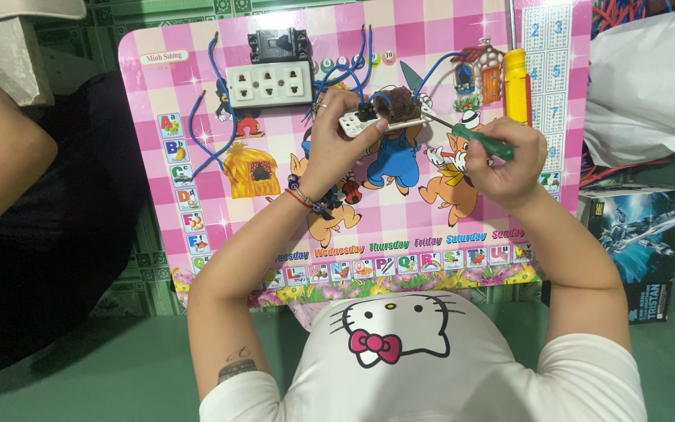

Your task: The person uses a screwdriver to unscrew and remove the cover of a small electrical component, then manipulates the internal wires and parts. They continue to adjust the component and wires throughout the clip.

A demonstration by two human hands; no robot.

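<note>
Upper centre of frame, the left hand (336, 137) clamps the switch module (380, 112); the right hand (501, 160) grips the green-handled screwdriver (478, 141), shaft pointing left into it.

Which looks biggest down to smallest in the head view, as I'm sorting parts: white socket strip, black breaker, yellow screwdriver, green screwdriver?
1. white socket strip
2. black breaker and yellow screwdriver: close, unsure
3. green screwdriver, partly hidden by the right hand

Around the pink table
A white socket strip (268, 84), yellow screwdriver (516, 84) and black breaker (279, 45) lie on the pink table (197, 94); a blue box (641, 234) sits beside it.
</note>
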